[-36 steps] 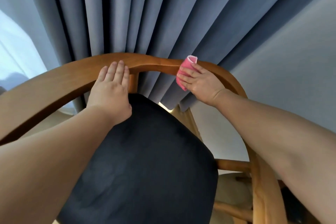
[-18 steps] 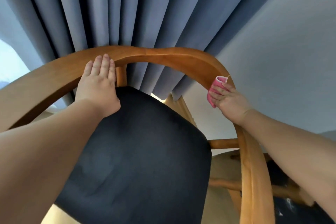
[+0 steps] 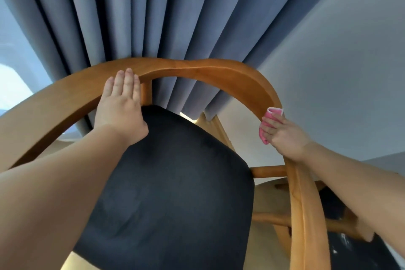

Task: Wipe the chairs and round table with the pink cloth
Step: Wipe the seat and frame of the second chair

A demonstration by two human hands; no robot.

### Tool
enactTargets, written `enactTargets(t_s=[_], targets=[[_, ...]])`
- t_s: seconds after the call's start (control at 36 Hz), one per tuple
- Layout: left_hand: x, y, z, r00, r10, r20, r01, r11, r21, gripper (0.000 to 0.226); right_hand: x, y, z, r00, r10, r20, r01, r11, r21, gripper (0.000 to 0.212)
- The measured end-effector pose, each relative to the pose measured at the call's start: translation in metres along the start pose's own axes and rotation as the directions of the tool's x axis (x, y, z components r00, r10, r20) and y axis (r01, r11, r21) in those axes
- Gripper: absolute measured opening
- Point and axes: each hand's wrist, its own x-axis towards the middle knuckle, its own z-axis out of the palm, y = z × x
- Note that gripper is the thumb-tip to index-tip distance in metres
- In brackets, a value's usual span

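Note:
A wooden chair with a curved back rail [image 3: 208, 72] and a black padded seat [image 3: 175, 193] fills the view below me. My left hand [image 3: 121, 105] lies flat with straight fingers on the inner left part of the rail. My right hand [image 3: 285, 136] grips the folded pink cloth [image 3: 268, 123] and holds it against the rail's right bend, where the back curves into the armrest [image 3: 304, 204]. Most of the cloth is hidden under my fingers.
Blue-grey curtains [image 3: 153, 17] hang right behind the chair back. A pale wall [image 3: 339, 72] stands to the right. Part of a second wooden chair with a dark seat [image 3: 341, 226] shows at the lower right, close to the armrest.
My right hand has slid the pink cloth along the rail from its top centre to the right bend. My left hand has stayed flat on the rail.

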Motion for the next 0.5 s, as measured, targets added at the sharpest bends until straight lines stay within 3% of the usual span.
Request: enactTargets(t_s=[0.14,0.31,0.5], targets=[[0.002,0.002,0.004,1.000,-0.002,-0.012,0.002,1.000,-0.002,0.098,0.045,0.025,-0.031,0.993,-0.038,-0.109,0.027,0.995,-0.099,0.053],[0.003,0.002,0.007,1.000,-0.006,-0.020,0.006,1.000,-0.028,0.099,0.108,0.034,-0.087,0.970,-0.093,-0.224,0.012,0.942,-0.335,0.055],[0.005,0.005,0.012,0.999,-0.018,-0.040,0.017,0.999,-0.034,0.100,0.149,0.025,-0.115,0.941,-0.131,-0.313,-0.012,0.909,-0.416,0.058]])
